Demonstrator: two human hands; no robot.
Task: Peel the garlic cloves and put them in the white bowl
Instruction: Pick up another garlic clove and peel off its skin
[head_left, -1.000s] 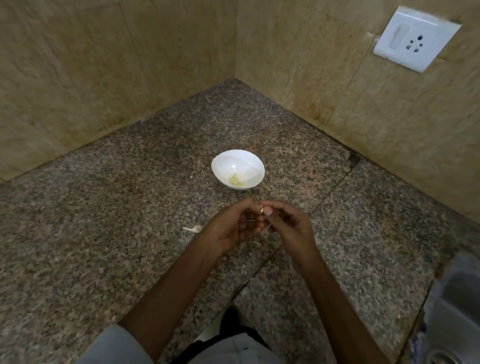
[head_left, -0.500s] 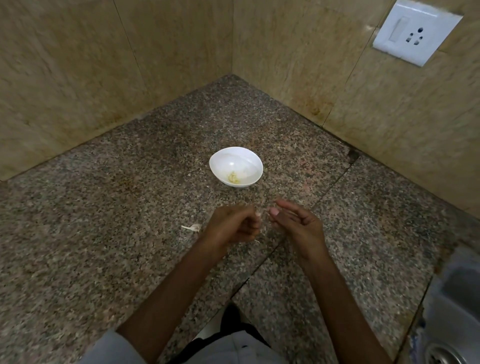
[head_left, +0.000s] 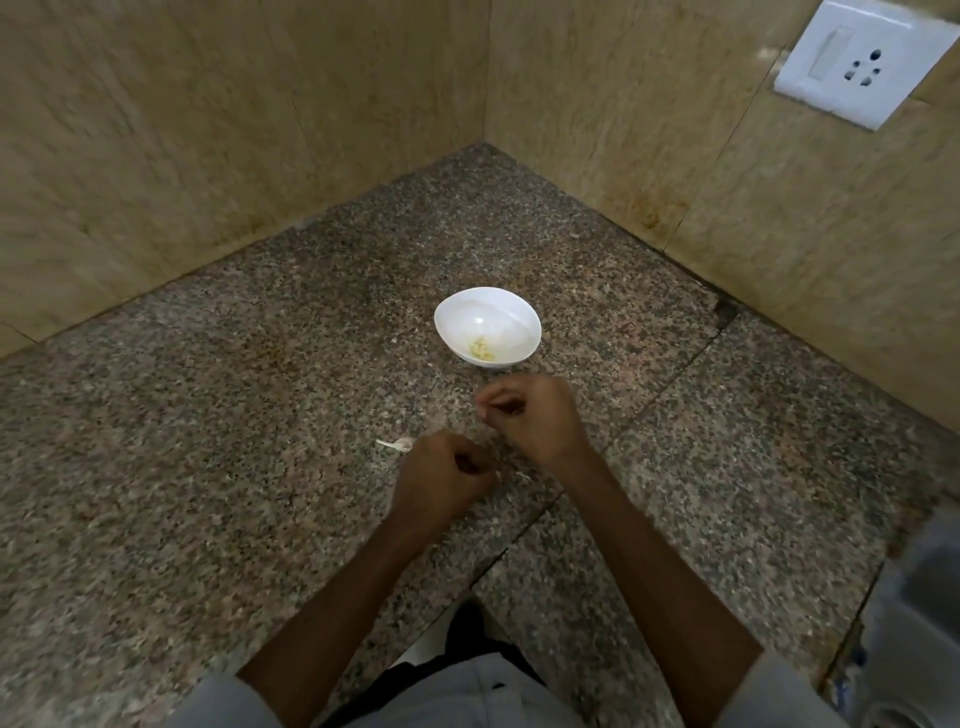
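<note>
A small, round, glossy white bowl sits on the speckled brown granite worktop, with pale yellow-green garlic pieces at its bottom. Near it, the left hand and right hand are blurred, fingers curled. I cannot tell whether either grip holds anything.

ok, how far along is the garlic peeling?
Done: some pale peeled garlic lies in the white bowl; a peel scrap sits on the granite counter. In hand: left hand and right hand are curled near the bowl; contents too blurred to tell. Left: no loose cloves visible.
</note>
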